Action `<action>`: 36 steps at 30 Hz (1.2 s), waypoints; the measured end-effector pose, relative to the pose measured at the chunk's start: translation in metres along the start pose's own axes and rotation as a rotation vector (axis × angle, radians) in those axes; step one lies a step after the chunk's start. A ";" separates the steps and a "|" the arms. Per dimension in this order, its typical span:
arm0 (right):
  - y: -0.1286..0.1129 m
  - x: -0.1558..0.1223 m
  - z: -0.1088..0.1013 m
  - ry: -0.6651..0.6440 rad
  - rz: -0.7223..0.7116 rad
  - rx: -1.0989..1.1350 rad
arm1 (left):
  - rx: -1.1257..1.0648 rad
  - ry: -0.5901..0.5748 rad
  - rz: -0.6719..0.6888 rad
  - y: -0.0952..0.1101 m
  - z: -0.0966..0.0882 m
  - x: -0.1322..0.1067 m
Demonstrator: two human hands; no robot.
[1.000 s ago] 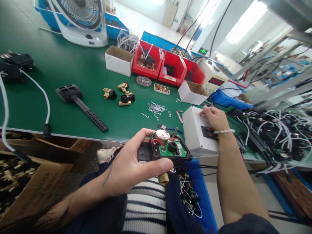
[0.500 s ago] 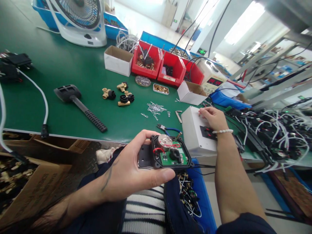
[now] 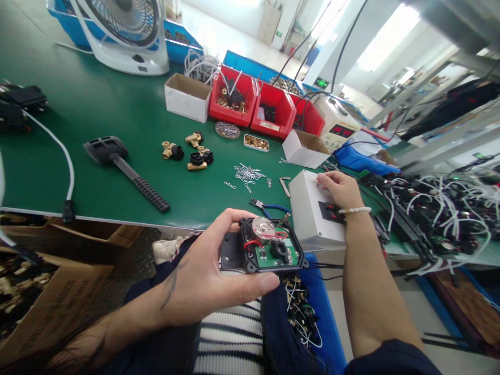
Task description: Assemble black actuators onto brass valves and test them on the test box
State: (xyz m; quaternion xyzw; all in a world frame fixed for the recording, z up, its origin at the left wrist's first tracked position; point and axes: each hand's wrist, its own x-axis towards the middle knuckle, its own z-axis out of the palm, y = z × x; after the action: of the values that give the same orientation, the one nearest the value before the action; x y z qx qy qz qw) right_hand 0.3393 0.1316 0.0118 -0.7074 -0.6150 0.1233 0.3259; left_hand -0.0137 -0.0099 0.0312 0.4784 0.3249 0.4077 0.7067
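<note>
Just below the frame's centre, my left hand (image 3: pixel 209 273) grasps the open black housing (image 3: pixel 244 246): light and stiff, I'd judge, best held by its sides, sparing the fragile circuit board (image 3: pixel 269 258). Whether my right hand (image 3: pixel 342 188) pinches anything atop the grey box (image 3: pixel 307 216), I can't make out.

The place was a workshop for assembling small electrical parts. A long green bench (image 3: pixel 128 104) carried red parts bins (image 3: pixel 233 116), brass fittings (image 3: pixel 167 151), loose wire clips (image 3: pixel 248 172) and blue-handled cutters (image 3: pixel 258 203). A black housing (image 3: pixel 269 250) showed an exposed circuit board, and cabled black units (image 3: pixel 445 208) lay heaped at the right. A cardboard box (image 3: pixel 74 286) of parts stood near left; metal racking and a green lit sign (image 3: pixel 322 83) showed on the far side.
</note>
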 end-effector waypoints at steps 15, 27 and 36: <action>-0.005 -0.002 0.000 -0.005 0.043 -0.003 | -0.579 -0.006 -0.135 -0.020 0.000 0.022; -0.003 -0.001 0.002 0.019 0.059 0.015 | -0.600 -0.018 -0.087 -0.016 0.003 0.016; -0.006 -0.002 0.001 0.016 0.069 0.007 | -0.614 -0.023 -0.073 -0.016 0.002 0.016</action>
State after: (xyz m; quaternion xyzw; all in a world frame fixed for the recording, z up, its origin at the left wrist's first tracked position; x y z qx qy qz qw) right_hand 0.3334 0.1307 0.0139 -0.7279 -0.5873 0.1309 0.3289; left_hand -0.0003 0.0003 0.0155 0.2353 0.1954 0.4558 0.8359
